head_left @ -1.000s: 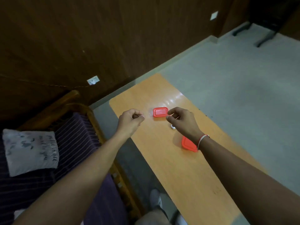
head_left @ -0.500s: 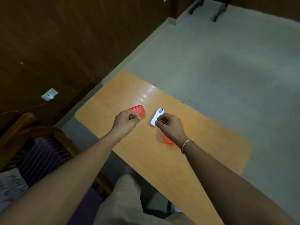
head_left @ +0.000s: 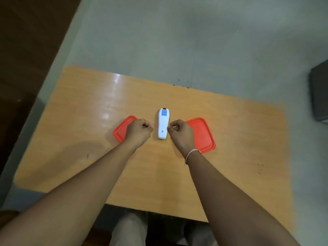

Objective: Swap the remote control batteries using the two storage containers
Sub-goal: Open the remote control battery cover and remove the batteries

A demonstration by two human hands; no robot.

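An orange wooden table (head_left: 230,148) is standing on a grey floor (head_left: 195,41), its top glossy and catching a streak of light toward the far left. A white remote (head_left: 163,123) is lying near the middle of the top, lengthwise away from the person, with a blue label at its far end. Two red containers are sitting flat on the table either side of it: the left container (head_left: 122,129) near the remote, the right container (head_left: 204,135) likewise, neither touching it. A few dark specks are marking the table's right part.
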